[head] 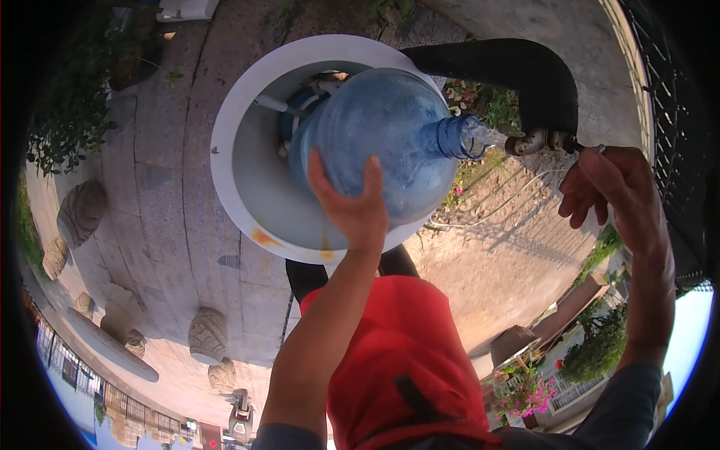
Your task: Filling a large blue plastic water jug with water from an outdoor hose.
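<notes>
A large translucent blue water-cooler jug [388,135] lies tilted in a round white basin [225,185]. Its open neck [455,136] points at the spout of a metal tap [526,144], and water [489,136] runs from the spout into the mouth. My left hand [357,211] holds the jug's near side, thumb and fingers spread over the plastic. At the tap's far end, my right hand [613,185] has its thumb and forefinger on the small handle [599,149]; the other fingers curl loosely. The jug's base is partly hidden down in the basin.
A thick black bent pipe [540,73] carries the tap beside the basin's rim. Inside the basin sits a pale pipe [275,105]. Carved stone blocks [208,334] stand on the paving. A thin pale cord [495,216] crosses the bare ground, and a dark fence [669,112] runs along the right.
</notes>
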The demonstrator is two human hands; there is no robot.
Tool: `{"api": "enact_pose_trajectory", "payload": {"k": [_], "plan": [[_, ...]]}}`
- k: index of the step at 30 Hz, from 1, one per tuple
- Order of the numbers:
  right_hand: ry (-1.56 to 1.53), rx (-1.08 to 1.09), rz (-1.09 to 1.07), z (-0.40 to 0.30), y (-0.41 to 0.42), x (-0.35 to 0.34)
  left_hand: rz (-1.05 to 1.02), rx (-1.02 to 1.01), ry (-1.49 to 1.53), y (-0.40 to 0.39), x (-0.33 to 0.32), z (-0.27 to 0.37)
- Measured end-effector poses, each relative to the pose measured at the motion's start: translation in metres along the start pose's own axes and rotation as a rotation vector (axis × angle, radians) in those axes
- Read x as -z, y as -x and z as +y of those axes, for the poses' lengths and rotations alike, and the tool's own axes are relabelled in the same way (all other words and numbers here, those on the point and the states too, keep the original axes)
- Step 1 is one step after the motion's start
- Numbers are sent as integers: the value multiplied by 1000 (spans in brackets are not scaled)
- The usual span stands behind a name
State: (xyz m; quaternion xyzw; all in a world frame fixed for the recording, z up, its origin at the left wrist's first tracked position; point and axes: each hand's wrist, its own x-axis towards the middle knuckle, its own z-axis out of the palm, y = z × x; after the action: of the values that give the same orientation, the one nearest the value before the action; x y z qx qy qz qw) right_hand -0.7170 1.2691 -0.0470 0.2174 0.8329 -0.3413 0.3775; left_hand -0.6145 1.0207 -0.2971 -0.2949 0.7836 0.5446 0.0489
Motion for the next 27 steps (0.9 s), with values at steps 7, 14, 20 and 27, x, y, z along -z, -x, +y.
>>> {"api": "enact_pose_trajectory", "payload": {"k": [7,14,20,27], "plan": [[70,-58,-51,-26,-3,4,-4,10,29,-2,-1,-3],[-117,332,-156,13,-5,2,14,11,54,-3,2,-5],[-295,29,102,110,-26,-94,8,4,13,-3,2,-3],[-281,148,400,130,-85,-199,-6,14,44,-2,1,-4]]}}
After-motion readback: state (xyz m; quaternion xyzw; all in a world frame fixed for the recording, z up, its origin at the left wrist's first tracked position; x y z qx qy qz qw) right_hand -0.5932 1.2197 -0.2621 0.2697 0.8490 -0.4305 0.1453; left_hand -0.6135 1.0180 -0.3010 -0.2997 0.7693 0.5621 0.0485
